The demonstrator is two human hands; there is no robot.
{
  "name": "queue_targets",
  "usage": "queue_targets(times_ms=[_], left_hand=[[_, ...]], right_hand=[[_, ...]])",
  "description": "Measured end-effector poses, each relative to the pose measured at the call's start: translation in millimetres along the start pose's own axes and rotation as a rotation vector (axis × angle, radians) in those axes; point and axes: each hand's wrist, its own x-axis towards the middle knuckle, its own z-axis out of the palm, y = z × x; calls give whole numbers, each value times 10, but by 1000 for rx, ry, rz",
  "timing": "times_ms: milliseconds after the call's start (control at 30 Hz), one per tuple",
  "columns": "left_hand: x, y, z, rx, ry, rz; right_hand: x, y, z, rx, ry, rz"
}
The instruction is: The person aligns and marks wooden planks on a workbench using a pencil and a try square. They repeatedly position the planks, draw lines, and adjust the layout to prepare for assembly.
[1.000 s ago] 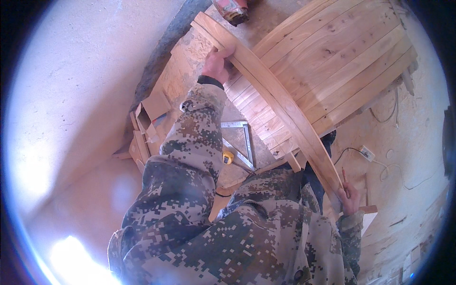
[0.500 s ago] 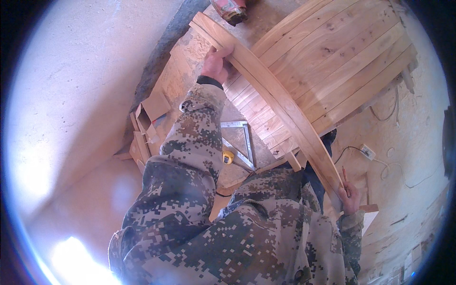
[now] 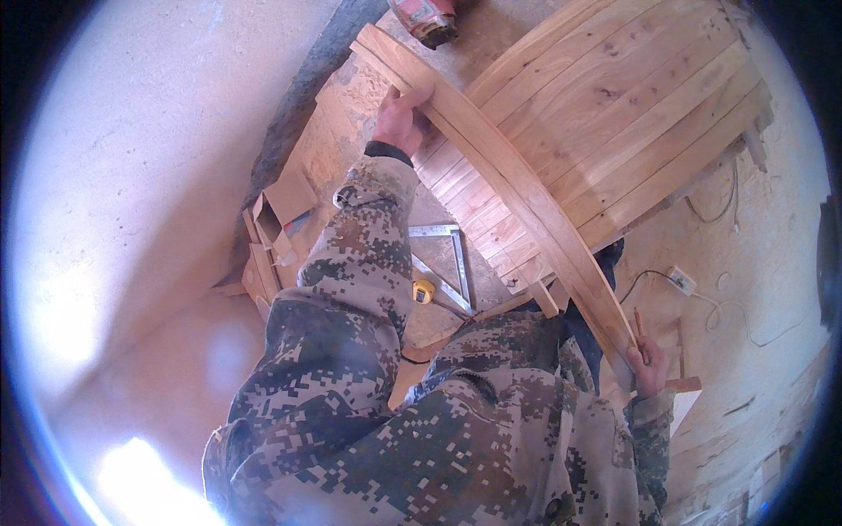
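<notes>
- Head view: almost nothing has changed over the last second; the whole scene has slid very slightly in the frame, which we put down to our head moving.
- The long, narrow, pale wooden board, our landmark, slants from upper left to lower right across the wide panel of joined honey-coloured planks. We cannot tell whether the two touch.
- Our left hand has kept its place near the board's upper end, closed on its left edge with the thumb over the top.
- Our right hand stays at the board's lower end, fingers curled around a thin reddish-brown pencil-like stick that points up; it seems to touch the board's end too.
- With both hands so constant, we judge the board is being steadied rather than carried, and the stick is not visibly marking it.
- Left of the board, the silver metal triangular square and the yellow-and-black tape measure lie untouched.
- Just beyond the board's upper end is a red, dark-tipped tool; right of its lower end sits a white power socket.
</notes>
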Motion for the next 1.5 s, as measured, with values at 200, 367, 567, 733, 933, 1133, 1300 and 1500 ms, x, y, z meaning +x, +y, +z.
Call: queue_targets(times_ms=[200, 367, 567, 733, 933, 1133, 1300, 1500], left_hand=[[62, -8, -40, -10, -1, -25], [172, -37, -110, 47, 70, -38], [301, 180, -131, 17, -25, -185], [318, 229, -61, 18, -21, -109], [320, 193, -37, -20, -63, -78], [348, 217, -60, 16, -42, -97], [332, 231, -54, 14, -46, -106], [309, 212, -13, 24, -45, -55]], right_hand=[[-24, 11, -21, 33, 9, 9], [-34, 175, -60, 2, -30, 116], [-152, -47, -263, -30, 3, 83], [-140, -331, -294, 65, 27, 59], [-130, -295, -392, -103, -28, 117], [-107, -263, -369, -131, -10, 72], [-116, -288, -383, -66, -12, 93], [-100, -294, -380, -115, -18, 76]])
